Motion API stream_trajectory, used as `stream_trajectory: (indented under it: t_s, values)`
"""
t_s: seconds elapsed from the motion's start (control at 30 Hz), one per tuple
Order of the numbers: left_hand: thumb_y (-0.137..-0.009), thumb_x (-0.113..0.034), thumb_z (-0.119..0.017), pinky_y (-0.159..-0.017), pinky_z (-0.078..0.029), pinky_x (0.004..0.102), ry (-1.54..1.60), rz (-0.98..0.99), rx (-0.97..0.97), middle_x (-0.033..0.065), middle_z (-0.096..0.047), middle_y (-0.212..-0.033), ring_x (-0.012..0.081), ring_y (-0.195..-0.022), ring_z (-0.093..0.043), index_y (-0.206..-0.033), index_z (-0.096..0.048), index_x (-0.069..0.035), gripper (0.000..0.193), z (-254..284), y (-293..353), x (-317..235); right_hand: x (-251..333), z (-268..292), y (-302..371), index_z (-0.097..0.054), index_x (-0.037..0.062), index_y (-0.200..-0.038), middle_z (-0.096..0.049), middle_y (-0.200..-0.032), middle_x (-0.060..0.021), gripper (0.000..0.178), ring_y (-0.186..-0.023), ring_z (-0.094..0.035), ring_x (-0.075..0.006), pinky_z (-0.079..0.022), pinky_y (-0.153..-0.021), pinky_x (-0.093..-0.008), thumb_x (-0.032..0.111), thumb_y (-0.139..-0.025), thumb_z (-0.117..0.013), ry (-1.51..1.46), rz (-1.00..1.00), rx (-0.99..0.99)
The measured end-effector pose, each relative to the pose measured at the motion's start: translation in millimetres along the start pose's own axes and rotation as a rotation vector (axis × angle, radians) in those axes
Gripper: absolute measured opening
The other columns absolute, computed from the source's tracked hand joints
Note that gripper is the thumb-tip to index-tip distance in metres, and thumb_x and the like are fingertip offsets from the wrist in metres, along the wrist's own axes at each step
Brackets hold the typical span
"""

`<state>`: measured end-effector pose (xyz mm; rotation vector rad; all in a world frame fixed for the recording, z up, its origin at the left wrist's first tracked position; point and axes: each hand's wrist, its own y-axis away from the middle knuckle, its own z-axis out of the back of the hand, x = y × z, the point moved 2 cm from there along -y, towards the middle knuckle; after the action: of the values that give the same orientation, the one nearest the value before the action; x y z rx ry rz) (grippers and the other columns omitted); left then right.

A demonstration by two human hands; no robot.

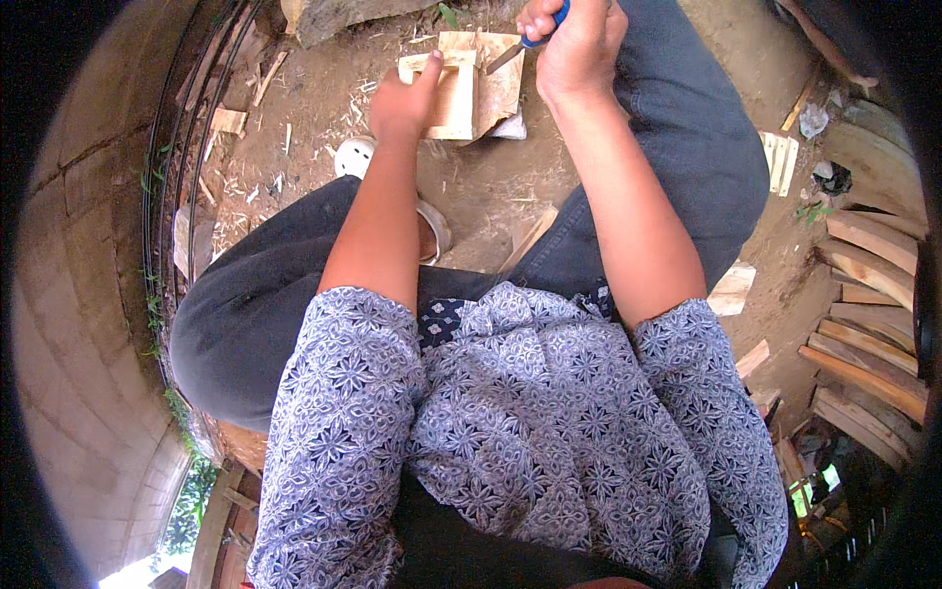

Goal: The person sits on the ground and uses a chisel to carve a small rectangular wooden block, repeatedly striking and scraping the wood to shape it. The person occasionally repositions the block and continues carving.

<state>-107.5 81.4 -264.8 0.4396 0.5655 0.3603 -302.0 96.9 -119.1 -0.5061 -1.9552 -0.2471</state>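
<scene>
Ahead of me a small pale wooden frame (461,106) with an open middle rests on a flat piece of wood (505,83). My left hand (400,106) is closed on the frame's left side, its thumb lying along the edge. My right hand (584,49) is wrapped round the blue handle of a knife (505,59). The blade is narrow and dark and slants down to the left, with its tip just right of the frame. Whether the tip touches the wood I cannot tell.
Wood shavings (260,182) litter the dirt floor. A large stone (343,18) lies at the far edge. Stacked split timber (868,344) stands on the right, and a slatted wooden piece (778,162) lies by my right knee. A curved wall (88,245) rises on the left.
</scene>
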Motion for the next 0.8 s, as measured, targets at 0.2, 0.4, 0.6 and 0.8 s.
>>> stream_trajectory:
  t_s: [0.2, 0.4, 0.6, 0.8]
  values:
    - [-0.072, -0.070, -0.070, -0.103, -0.047, 0.0465, 0.232, -0.201, -0.060, 0.0240, -0.065, -0.126, 0.0401, -0.120, -0.061, -0.132, -0.059, -0.001, 0.092, -5, -21, 0, -15, 1, -5, -0.043, 0.0100, -0.062, -0.044, -0.053, -0.0018, 0.043, -0.046, -0.043, -0.0120, -0.035, -0.046, -0.0281, 0.030, -0.099, -0.053, 0.041, 0.076, -0.015]
    - [-0.080, -0.062, -0.067, -0.092, -0.052, 0.0474, -0.105, -0.661, -0.207, 0.0201, -0.067, -0.103, 0.0388, -0.104, -0.064, -0.112, -0.067, -0.003, 0.067, -1, -29, -21, -18, 6, -9, -0.044, 0.0097, -0.065, -0.045, -0.054, -0.0020, 0.039, -0.047, -0.044, -0.0117, -0.035, -0.047, -0.0268, 0.026, -0.099, -0.052, -0.077, 0.032, -0.031]
    - [-0.086, -0.059, -0.061, -0.084, -0.053, 0.0481, -0.190, -0.399, -0.191, 0.0190, -0.068, -0.099, 0.0380, -0.099, -0.067, -0.096, -0.071, -0.003, 0.058, 2, -4, -33, -20, 15, -8, -0.044, 0.0095, -0.064, -0.045, -0.055, -0.0020, 0.039, -0.047, -0.043, -0.0115, -0.035, -0.047, -0.0263, 0.026, -0.099, -0.050, -0.094, 0.018, -0.049]
    - [-0.089, -0.058, -0.052, -0.082, -0.054, 0.0499, -0.190, -0.309, -0.246, 0.0208, -0.072, -0.096, 0.0405, -0.091, -0.069, -0.098, -0.072, -0.004, 0.058, -6, 5, -33, -16, 18, -14, -0.044, 0.0084, -0.059, -0.046, -0.054, -0.0027, 0.044, -0.047, -0.042, -0.0117, -0.033, -0.047, -0.0265, 0.027, -0.099, -0.049, -0.062, 0.065, -0.019]
